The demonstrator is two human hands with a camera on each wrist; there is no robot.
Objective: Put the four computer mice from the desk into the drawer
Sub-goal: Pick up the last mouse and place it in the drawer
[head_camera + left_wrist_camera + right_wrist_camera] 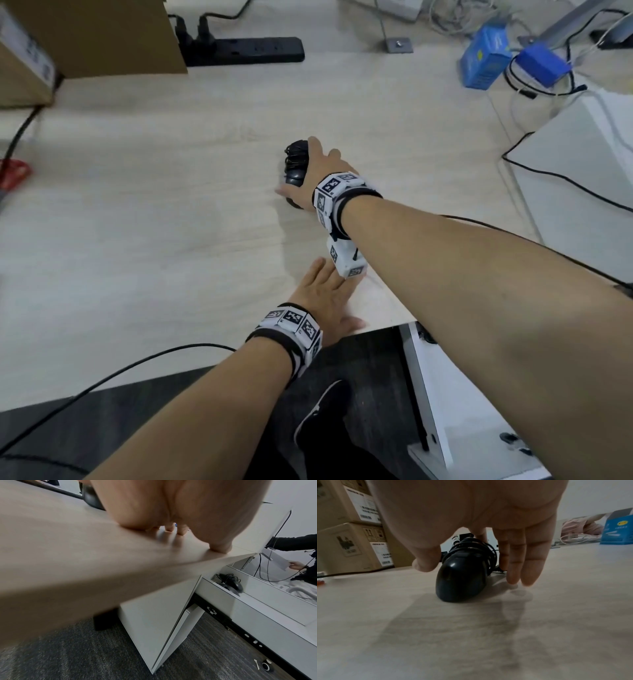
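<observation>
A black computer mouse (295, 161) (460, 577) with its cable wound round it lies in the middle of the light wooden desk (171, 222). My right hand (296, 166) (471, 573) is lowered over it, thumb on its left and straight fingers on its right, tips at the desk surface. My left hand (325, 301) (193, 538) rests flat on the desk near the front edge. Below the desk the white drawer (223, 597) stands pulled out, with black corded mice (229, 582) inside.
Cardboard boxes (85, 34) and a black power strip (246, 51) line the back of the desk. A blue box (483, 58) and cables sit back right, beside a white unit (582, 192). A black cable (137, 366) crosses the front edge. Another person's hand (295, 565) is at the far right.
</observation>
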